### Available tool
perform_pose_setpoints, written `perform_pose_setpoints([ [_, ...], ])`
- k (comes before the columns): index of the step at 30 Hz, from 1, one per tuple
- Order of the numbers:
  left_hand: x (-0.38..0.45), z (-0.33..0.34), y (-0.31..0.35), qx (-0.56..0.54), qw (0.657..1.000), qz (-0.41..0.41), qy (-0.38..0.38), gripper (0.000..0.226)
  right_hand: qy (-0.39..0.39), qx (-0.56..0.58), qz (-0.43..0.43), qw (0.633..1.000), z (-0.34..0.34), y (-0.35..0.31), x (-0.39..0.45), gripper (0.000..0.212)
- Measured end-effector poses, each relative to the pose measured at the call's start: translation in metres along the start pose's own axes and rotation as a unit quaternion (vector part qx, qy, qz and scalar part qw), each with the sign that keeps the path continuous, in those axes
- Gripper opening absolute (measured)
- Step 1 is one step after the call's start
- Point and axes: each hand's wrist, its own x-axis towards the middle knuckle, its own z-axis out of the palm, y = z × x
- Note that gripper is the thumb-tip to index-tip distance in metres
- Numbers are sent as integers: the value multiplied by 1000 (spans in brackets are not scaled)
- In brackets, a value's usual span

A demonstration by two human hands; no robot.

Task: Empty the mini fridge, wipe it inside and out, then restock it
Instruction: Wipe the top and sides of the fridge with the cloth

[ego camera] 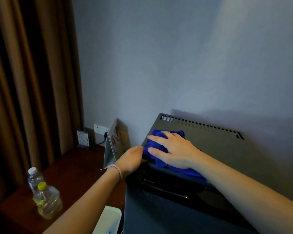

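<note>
The dark mini fridge (218,149) stands on the wooden desk against the wall, its door facing me and shut. On the front left part of its top lies a blue cloth (156,142), and my right hand (174,149) presses flat on it with fingers spread. My left hand (131,160) holds the fridge's top left corner, its fingers curled over the edge out of sight. Two plastic bottles stand on the desk at the lower left, one with a white cap (34,178) and one with a yellow cap (46,201).
A folded card stand (116,142) leans just left of the fridge. Behind it are a wall socket (101,129) with a plug and a small sign holder (82,137). Brown curtains (32,81) hang at the left. A white object (108,220) sits below my left arm.
</note>
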Motion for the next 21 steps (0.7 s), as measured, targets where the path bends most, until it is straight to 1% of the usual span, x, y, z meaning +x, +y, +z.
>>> perform_pose_setpoints([
  [2, 6, -1, 0, -30, 999, 9, -6, 43, 7, -39, -14, 999, 3, 0, 2, 61],
  [3, 11, -2, 3, -56, 998, -1, 1, 46, 9, -60, -21, 998, 5, -1, 4, 59],
  [4, 16, -4, 8, -97, 995, -25, 9, 50, 13, -71, -28, 997, 6, -1, 6, 57],
  [6, 26, -4, 19, -199, 978, -56, -1, 55, 26, -74, -34, 996, 7, 1, 10, 52],
  [7, 26, -4, 23, -225, 973, -47, 1, 53, 32, -72, -36, 996, 7, 1, 10, 51],
  [11, 29, 7, 17, -167, 985, 42, -9, 48, 48, -58, -39, 996, 11, 4, 12, 53],
  [13, 34, 8, 7, -132, 988, 74, -14, 48, 53, -34, -28, 998, 13, 11, 22, 48],
  [15, 34, 8, 3, -143, 986, 83, -22, 43, 59, -13, -26, 998, 11, 18, 31, 43],
  [17, 32, 7, 6, -126, 988, 90, -20, 36, 65, -11, -20, 998, 8, 24, 44, 41],
  [21, 34, 5, 4, -98, 991, 90, -6, 28, 86, -10, -13, 996, 5, 41, 81, 42],
])
